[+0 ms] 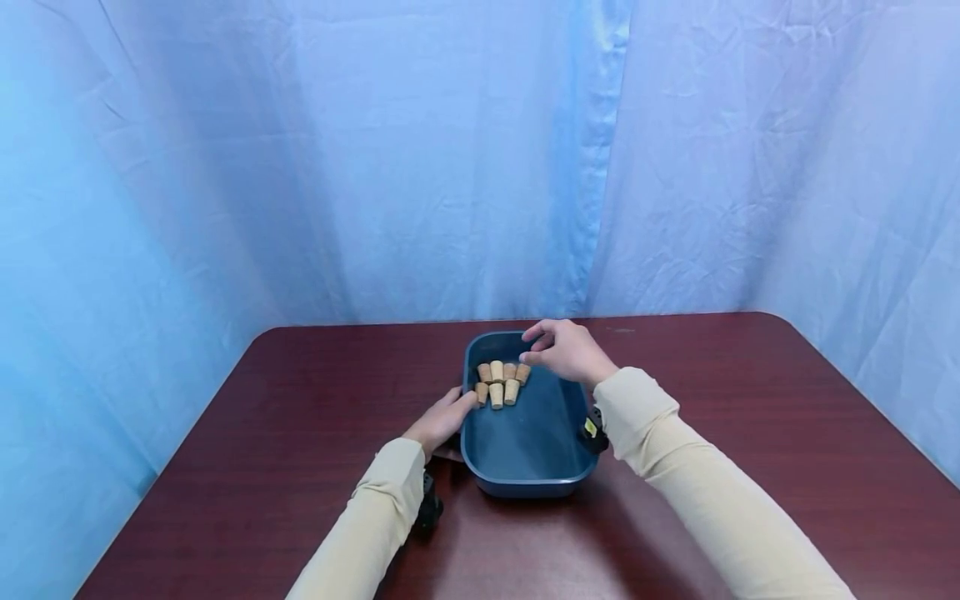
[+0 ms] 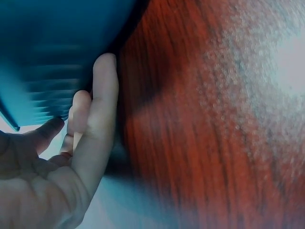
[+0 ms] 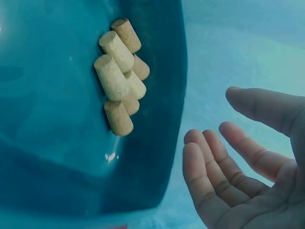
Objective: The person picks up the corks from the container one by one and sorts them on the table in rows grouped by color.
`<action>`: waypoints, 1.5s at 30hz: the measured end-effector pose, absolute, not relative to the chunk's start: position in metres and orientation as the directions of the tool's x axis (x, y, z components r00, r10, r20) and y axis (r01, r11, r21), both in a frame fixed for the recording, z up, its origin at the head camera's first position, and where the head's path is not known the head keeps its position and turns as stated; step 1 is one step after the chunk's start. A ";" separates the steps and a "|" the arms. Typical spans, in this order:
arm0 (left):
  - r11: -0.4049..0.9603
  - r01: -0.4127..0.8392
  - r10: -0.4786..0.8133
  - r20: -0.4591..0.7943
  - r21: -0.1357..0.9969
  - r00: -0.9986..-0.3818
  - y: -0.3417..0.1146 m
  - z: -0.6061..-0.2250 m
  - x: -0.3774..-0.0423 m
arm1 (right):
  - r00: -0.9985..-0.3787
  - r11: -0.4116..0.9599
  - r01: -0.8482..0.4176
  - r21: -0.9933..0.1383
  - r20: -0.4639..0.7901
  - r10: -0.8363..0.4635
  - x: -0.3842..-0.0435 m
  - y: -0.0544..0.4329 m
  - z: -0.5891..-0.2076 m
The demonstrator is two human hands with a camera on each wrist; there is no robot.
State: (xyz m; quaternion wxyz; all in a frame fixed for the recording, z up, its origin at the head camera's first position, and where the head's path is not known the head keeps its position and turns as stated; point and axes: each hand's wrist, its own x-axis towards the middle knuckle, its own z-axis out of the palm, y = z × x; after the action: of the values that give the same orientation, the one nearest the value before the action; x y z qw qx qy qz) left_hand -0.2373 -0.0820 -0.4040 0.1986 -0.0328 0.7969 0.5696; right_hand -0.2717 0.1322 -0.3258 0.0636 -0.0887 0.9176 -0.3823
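Note:
Several tapered corks (image 1: 497, 396) stand close together in two rows at the far left inside a blue plastic bin (image 1: 525, 450). My left hand (image 1: 442, 421) is against the bin's left side. In the left wrist view its fairly straight fingers (image 2: 102, 90) lie along the ridged outer wall, low by the table. Over the bin's far right part hovers my right hand (image 1: 566, 350), thumb and fingers parted. The right wrist view shows nothing between that hand's fingertips, which are beyond the bin's wall there, apart from the corks.
The bin stands on a dark red wooden table (image 1: 337, 400). Pale blue curtains (image 1: 450, 167) hang behind the table and along both sides. A black wrist camera (image 1: 592, 429) on the right arm overlaps the bin's right rim.

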 end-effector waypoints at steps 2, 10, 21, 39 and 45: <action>0.353 -0.278 0.172 -0.354 0.893 -0.919 -0.082 -0.404 -0.238 | -0.975 0.697 -0.102 -0.710 -0.066 -0.210 -0.274 0.127 -0.329; 0.352 -0.276 0.175 -0.352 0.894 -0.919 -0.083 -0.402 -0.237 | -0.967 0.718 -0.062 -0.693 -0.135 -0.214 -0.278 0.112 -0.339; 0.336 -0.281 0.174 -0.352 0.899 -0.920 -0.083 -0.404 -0.236 | -0.956 0.787 0.019 -0.617 -0.241 -0.166 -0.284 0.102 -0.355; 0.330 -0.273 0.185 -0.346 0.904 -0.920 -0.082 -0.404 -0.236 | -0.959 0.862 -0.053 -0.504 -0.217 -0.185 -0.281 0.098 -0.369; 0.334 -0.279 0.181 -0.351 0.900 -0.918 -0.082 -0.403 -0.234 | -0.960 0.863 -0.068 -0.501 -0.201 -0.192 -0.282 0.096 -0.375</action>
State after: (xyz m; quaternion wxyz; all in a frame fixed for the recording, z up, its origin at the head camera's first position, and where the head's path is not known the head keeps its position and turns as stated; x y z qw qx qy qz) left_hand -0.2342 -0.0824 -0.4028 0.1996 -0.0306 0.7919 0.5763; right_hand -0.2823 0.0962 -0.3745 0.1231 -0.0679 0.9571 -0.2532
